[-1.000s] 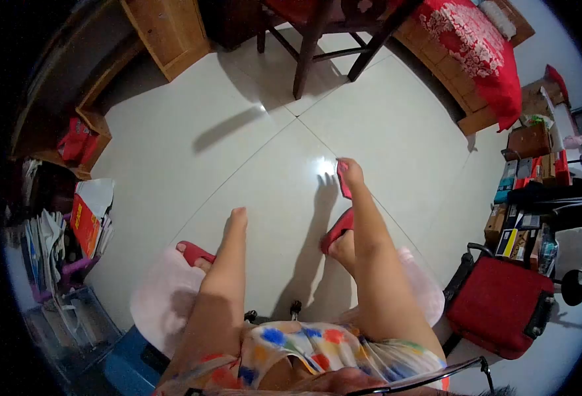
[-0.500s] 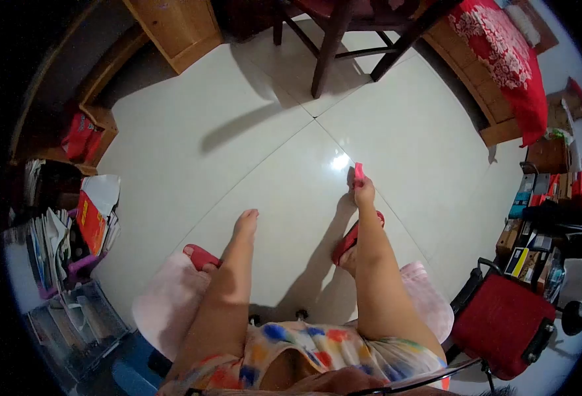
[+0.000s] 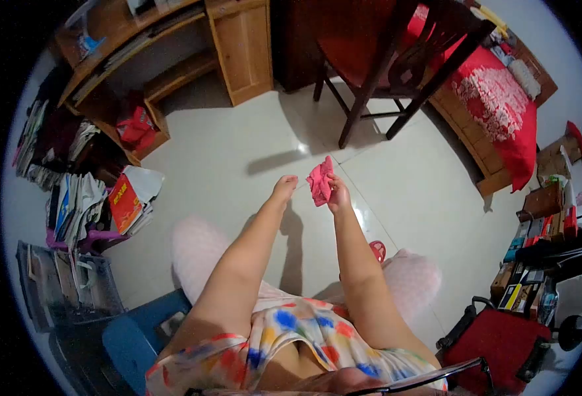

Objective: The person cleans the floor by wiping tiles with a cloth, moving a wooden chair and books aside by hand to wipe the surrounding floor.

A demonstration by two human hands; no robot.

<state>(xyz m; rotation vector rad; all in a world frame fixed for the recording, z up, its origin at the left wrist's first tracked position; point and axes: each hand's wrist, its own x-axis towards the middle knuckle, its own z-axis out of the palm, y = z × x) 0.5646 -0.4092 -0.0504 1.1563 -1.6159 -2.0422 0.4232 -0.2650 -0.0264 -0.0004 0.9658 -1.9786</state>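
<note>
Pink cloth [image 3: 319, 183] is pinched in the right hand [image 3: 339, 197]; left hand [image 3: 284, 189], clenched or released, I cannot tell.

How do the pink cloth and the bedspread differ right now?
The pink cloth is crumpled in the right hand, while the bedspread lies over the bed. The pink cloth is far smaller than the bedspread. The pink cloth is pink; the bedspread is red with a pale floral pattern. Both look like fabric.

The one wide head view looks forward and steeply down, close above the person's clothes [image 3: 287, 325], with the left hand [image 3: 284, 189] and right hand [image 3: 338, 195] mid-view and the chair [image 3: 363, 59] beyond.
</note>
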